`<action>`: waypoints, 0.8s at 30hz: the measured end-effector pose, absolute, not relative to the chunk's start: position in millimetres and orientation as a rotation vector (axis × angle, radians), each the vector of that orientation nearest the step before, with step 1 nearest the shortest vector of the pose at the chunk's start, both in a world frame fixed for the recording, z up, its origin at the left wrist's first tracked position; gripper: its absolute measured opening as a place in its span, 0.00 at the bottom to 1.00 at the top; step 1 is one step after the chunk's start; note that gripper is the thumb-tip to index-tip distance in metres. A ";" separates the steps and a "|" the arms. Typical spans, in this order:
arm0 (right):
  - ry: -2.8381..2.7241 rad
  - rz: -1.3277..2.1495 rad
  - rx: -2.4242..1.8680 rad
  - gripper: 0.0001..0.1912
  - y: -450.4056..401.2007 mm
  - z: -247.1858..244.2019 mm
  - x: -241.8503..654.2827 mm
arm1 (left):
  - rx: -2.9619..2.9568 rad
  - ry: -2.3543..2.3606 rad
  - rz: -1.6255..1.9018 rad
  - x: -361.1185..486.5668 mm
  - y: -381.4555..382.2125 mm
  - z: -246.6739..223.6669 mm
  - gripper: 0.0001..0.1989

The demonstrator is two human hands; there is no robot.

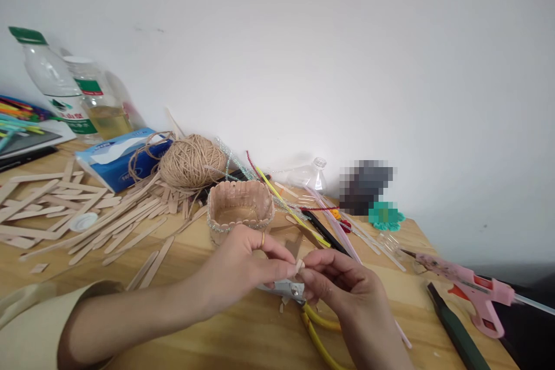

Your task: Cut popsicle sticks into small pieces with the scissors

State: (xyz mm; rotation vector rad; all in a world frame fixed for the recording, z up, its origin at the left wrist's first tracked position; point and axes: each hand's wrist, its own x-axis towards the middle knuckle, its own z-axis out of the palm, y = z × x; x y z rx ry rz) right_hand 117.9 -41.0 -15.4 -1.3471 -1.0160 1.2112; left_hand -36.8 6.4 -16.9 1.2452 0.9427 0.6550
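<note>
Between the fingertips of both hands is a small pale piece of craft stick [299,266]. My left hand [251,257], wearing a ring, pinches it from the left, and my right hand [347,286] pinches it from the right. Under the hands lie scissors [318,319] with yellow handles, their blades partly hidden by my fingers. Small wood scraps [284,304] are beside the blades. Just beyond my left hand stands a little box [240,222] made of craft sticks, with a beaded strand around it.
Loose craft sticks [130,231] cover the left, near a twine ball [193,162], a tissue pack [125,159] and bottles [60,81]. Pipe cleaners [277,193] and a clear bottle top [316,176] lie behind. At right are a pink glue gun [477,286] and a dark-green-handled tool [457,326].
</note>
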 end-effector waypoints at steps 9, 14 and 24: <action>-0.910 1.298 -1.335 0.11 -41.0 -14.2 116.9 | 1.230 0.906 0.646 -36.2 7.7 -20.7 0.06; -0.894 1.308 -1.318 0.10 -40.4 -14.7 117.6 | 1.222 0.898 0.640 -35.6 6.8 -20.8 0.06; -0.800 1.509 -1.162 0.11 -34.3 -28.4 120.8 | 1.326 0.990 0.566 -34.9 10.9 -22.8 0.05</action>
